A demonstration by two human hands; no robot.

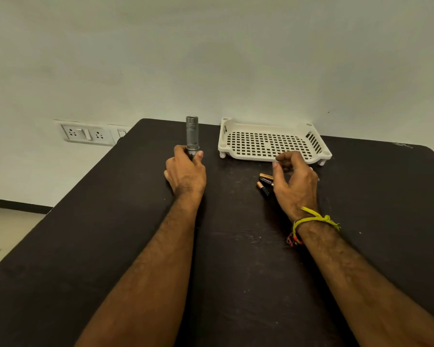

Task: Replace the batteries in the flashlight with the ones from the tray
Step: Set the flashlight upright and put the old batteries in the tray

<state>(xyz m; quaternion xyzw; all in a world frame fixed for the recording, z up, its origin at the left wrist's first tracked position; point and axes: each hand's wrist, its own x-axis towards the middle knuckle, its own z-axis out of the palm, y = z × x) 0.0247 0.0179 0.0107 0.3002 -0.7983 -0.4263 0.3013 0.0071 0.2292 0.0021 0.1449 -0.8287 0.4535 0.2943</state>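
A silver flashlight (192, 135) stands upright on the black table, its top end open, with my left hand (186, 172) gripped around its lower part. To the right sits a white perforated tray (268, 144), with nothing visible inside. Three black-and-copper batteries (264, 182) lie on the table just in front of the tray. My right hand (295, 182) hovers over them, fingers curled and apart, holding nothing that I can see. Part of the batteries is hidden under its thumb.
The black table (223, 259) meets a pale wall at the back. A white socket panel (85, 134) is on the wall at the left. The table's left edge drops to a light floor (5, 234). Yellow and red threads circle my right wrist (308, 225).
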